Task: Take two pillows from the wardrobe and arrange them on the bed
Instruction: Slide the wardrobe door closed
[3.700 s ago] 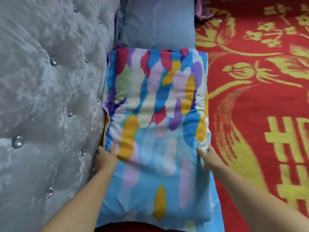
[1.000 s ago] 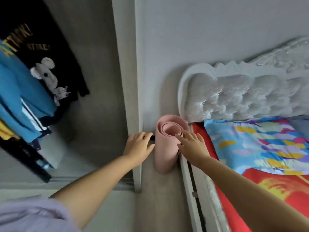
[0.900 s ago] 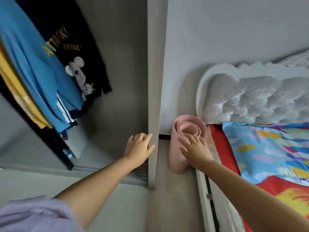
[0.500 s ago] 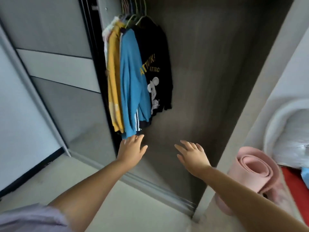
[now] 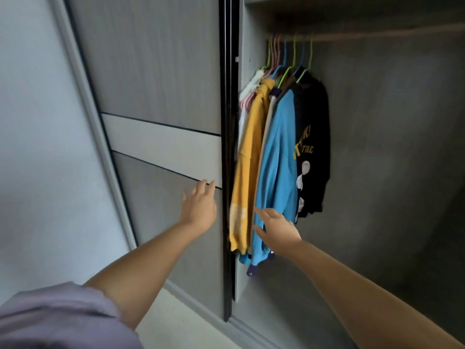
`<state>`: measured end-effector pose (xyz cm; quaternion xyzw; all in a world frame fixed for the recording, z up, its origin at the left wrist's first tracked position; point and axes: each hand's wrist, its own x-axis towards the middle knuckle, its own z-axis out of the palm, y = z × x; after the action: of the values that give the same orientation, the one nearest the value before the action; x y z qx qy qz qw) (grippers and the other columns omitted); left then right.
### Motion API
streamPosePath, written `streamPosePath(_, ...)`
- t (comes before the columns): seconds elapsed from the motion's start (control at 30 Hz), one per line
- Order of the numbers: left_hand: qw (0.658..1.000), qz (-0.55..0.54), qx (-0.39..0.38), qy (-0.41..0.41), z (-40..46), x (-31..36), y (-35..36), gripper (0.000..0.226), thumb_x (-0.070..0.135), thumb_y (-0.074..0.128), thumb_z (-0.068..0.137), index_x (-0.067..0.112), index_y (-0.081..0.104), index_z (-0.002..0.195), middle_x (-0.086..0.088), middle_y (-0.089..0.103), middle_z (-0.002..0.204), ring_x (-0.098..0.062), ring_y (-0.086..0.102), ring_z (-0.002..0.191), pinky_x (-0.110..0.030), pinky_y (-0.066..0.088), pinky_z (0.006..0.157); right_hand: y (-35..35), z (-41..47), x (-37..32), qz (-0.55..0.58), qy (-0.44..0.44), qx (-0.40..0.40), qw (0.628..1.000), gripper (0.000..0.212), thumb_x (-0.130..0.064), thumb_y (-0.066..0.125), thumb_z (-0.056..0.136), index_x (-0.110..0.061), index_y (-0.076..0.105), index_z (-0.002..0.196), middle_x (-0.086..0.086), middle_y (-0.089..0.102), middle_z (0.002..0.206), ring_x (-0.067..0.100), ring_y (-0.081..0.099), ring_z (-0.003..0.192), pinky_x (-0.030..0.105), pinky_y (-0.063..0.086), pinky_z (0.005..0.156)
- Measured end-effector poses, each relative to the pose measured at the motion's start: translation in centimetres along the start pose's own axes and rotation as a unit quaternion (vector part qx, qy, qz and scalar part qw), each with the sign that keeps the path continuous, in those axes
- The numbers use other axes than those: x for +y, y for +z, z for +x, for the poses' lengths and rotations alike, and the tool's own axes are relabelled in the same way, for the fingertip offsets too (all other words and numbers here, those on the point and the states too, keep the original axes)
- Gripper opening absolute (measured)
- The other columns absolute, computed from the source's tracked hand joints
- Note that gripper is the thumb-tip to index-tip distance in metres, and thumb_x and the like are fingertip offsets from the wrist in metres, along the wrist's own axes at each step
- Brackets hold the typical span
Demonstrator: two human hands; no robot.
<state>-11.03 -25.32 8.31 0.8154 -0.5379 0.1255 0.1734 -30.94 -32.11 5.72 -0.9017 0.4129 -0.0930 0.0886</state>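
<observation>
Both hands are extended, empty, with fingers spread wide. The left hand [image 5: 200, 206] is in front of the grey sliding wardrobe door [image 5: 161, 96], near its black vertical edge [image 5: 227, 147]; the right hand [image 5: 275, 229] reaches into the open grey wardrobe compartment [image 5: 390, 147], close to the yellow hanging garment [image 5: 245, 172] and blue hanging top [image 5: 276, 172]. No pillow is visible; its location cannot be determined. Judged step: closing or searching the wardrobe. Recommended: grip the door edge squarely, slide evenly, keep the right fingers and garments clear of the track.
</observation>
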Motion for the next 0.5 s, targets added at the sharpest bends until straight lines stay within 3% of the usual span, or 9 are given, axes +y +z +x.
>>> streamPosePath(0.2, 0.999, -0.043, 0.03, 0.013, 11.6, -0.3, 1.4, 0.073, 0.011, 0.046, 0.09, 0.021, 0.009, 0.152, -0.003, 0.002, 0.162, -0.021, 0.003, 0.149, -0.05, 0.01, 0.119, -2.1, 11.3, -0.8, 0.064, -0.002, 0.031, 0.997, 0.059, -0.04, 0.039, 0.099, -0.025, 0.015, 0.15, 0.005, 0.031, 0.151, 0.027, 0.054, 0.115, 0.041, 0.055, 0.08)
streamPosePath(0.27, 0.997, -0.05, 0.049, 0.014, 15.0, -0.8, 1.6, 0.08, 0.005, 0.046, 0.088, 0.025, 0.004, 0.152, -0.002, -0.004, 0.162, -0.021, -0.001, 0.149, -0.049, 0.009, 0.12, -2.7, 15.1, -1.4, 0.086, -0.005, 0.035, 0.996, 0.063, -0.041, 0.042, 0.097, -0.027, 0.01, 0.151, 0.008, 0.03, 0.152, 0.027, 0.058, 0.113, 0.039, 0.055, 0.08)
streamPosePath(0.4, 0.996, -0.045, 0.072, 0.037, 20.0, -2.4, 2.2, 0.091, -0.005, 0.049, 0.084, 0.03, -0.003, 0.151, -0.001, -0.012, 0.161, -0.02, -0.008, 0.149, -0.05, 0.007, 0.119, -3.1, 21.8, -3.2, 0.166, 0.029, 0.064, 0.984, 0.072, -0.044, 0.047, 0.095, -0.025, 0.006, 0.151, 0.008, 0.024, 0.156, 0.025, 0.045, 0.131, 0.039, 0.047, 0.097)
streamPosePath(0.5, 0.992, -0.026, 0.081, 0.092, 22.3, -3.4, 3.4, 0.1, -0.009, 0.05, 0.081, 0.032, -0.009, 0.15, -0.001, -0.017, 0.16, -0.021, -0.01, 0.149, -0.053, 0.007, 0.118, -2.8, 25.6, -4.6, 0.189, 0.081, 0.116, 0.972, 0.067, -0.044, 0.049, 0.093, -0.016, 0.019, 0.146, 0.012, 0.045, 0.141, 0.027, 0.057, 0.115, 0.036, 0.052, 0.08)
